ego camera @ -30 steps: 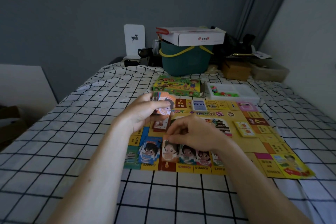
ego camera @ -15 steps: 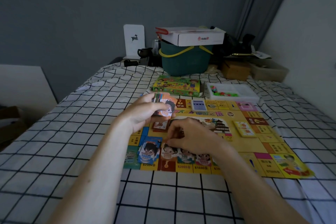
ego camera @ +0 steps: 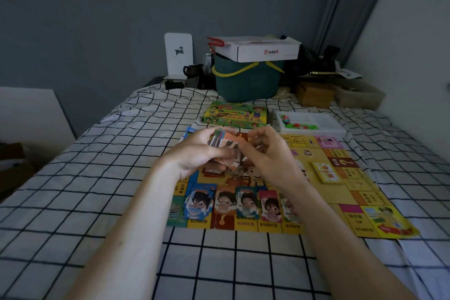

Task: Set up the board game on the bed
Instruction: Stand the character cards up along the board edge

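A yellow game board (ego camera: 341, 192) lies flat on the checked bed sheet. My left hand (ego camera: 194, 153) grips a stack of play-money notes (ego camera: 225, 140) above the board's far left part. My right hand (ego camera: 270, 153) has come up to the stack and pinches its top note. Several piles of notes with cartoon faces (ego camera: 243, 203) lie in a row along the board's near edge. A small deck of yellow cards (ego camera: 325, 172) rests on the board to the right.
The green game box (ego camera: 235, 114) and a white tray of small coloured pieces (ego camera: 309, 123) sit beyond the board. Behind them stand a teal basket (ego camera: 248, 80) with a white carton on top, brown boxes and a wall on the right.
My right hand has lifted from the row of notes at the board's near edge and moved up to the stack in my left hand. The left hand stayed roughly where it was.
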